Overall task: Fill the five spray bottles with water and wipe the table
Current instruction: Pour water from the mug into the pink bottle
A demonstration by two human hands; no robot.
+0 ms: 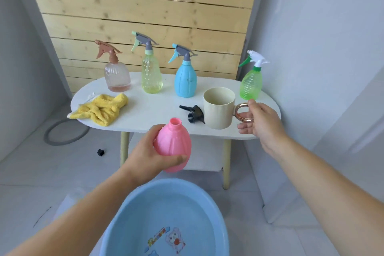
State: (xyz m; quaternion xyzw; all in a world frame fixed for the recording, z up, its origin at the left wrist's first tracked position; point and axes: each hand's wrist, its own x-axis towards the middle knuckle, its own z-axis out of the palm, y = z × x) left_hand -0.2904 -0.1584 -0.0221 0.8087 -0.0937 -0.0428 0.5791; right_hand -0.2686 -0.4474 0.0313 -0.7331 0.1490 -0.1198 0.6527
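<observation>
**Uncapped bottle held above the basin, cup taken by its handle**

The left hand (pixel 145 156) wraps the pink ribbed plastic spray bottle (pixel 173 147), neck open and tilted, in front of the white oval table (pixel 158 106) and above the round blue plastic basin (pixel 166 214); its black spray head (pixel 193 113) lies on the table beside the cream cup (pixel 219 108); the right hand (pixel 257 120) pinches the cup's copper ring handle (pixel 245 112) between thumb and fingers. Behind stand four capped bottles: clear bottle with brown sprayer (pixel 117 77), holding a shallow pinkish layer; yellow-green bottle (pixel 151 75); light blue bottle (pixel 185 81); green bottle (pixel 251 85). A crumpled yellow cloth (pixel 99 109) lies at the table's left end.
</observation>
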